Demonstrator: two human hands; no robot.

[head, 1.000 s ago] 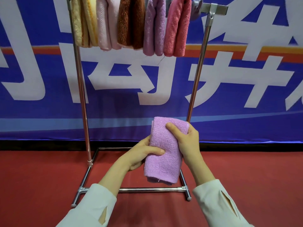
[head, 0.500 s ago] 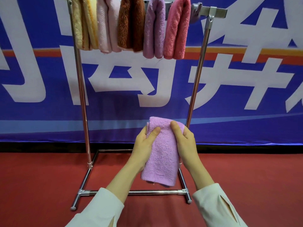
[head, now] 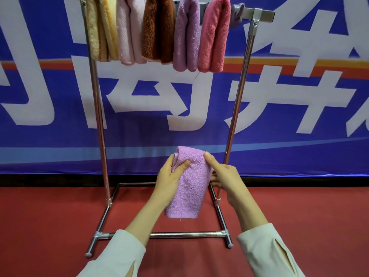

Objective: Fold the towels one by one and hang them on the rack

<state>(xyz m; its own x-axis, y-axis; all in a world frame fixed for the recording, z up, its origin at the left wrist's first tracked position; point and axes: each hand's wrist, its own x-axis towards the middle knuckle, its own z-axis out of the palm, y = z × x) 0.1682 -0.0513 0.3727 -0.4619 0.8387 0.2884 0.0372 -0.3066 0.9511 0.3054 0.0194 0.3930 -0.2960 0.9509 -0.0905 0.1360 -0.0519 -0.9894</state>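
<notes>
Banner (head: 60, 108) lettering was cropped, unreadable; folded lilac towel (head: 189, 188) was gripped by left hand (head: 169, 180), right hand (head: 225, 176) curled alongside, thumb touching.

A blue banner (head: 60, 108) with large white characters hangs behind, above a red floor (head: 50, 226).

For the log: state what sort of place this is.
Probably a staged demo or event space, not a home: a large blue printed banner with white characters, red carpeted floor, and a freestanding chrome towel rack.
</notes>
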